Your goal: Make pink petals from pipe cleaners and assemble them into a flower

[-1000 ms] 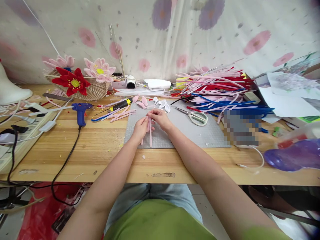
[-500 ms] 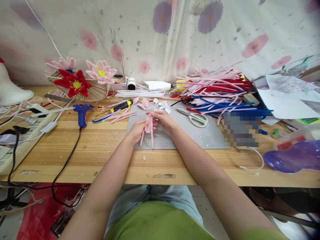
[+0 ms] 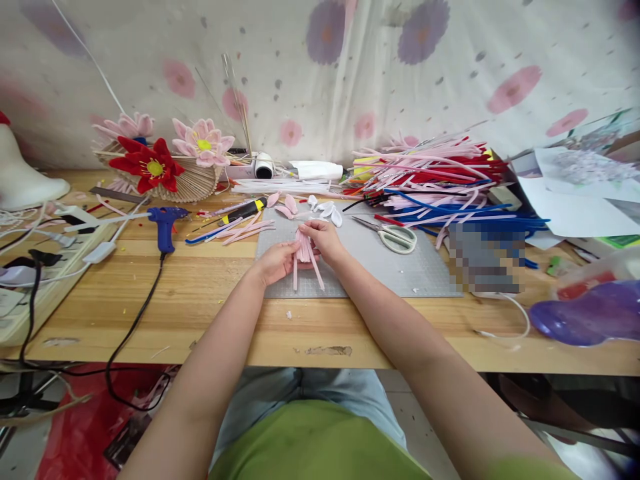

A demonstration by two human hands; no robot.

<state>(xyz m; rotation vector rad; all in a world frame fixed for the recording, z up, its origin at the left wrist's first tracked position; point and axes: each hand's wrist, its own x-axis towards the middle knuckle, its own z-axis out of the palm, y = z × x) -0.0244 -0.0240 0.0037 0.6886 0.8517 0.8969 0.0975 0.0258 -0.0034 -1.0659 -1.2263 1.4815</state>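
Fingers [image 3: 311,228] of left hand [image 3: 275,262] and right hand [image 3: 325,239] pinched one pink strip bundle [image 3: 305,253], partly covering its top, above one grey mat [image 3: 410,270], wooden table [image 3: 190,287]. Around it lay scissors [image 3: 380,229], one, three o'clock; glue gun [image 3: 164,227], one, nine; flowers [image 3: 140,160], three, ten; heaped strips [image 3: 425,170] at two. Floral curtain [image 3: 280,40] hung at twelve.

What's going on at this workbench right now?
A person's left hand and right hand hold a bundle of pale pink pipe cleaners over a gray cutting mat, two ends trailing toward the person. Scissors lie to the right, pink petals and white petals beyond the hands, and a blue glue gun to the left.
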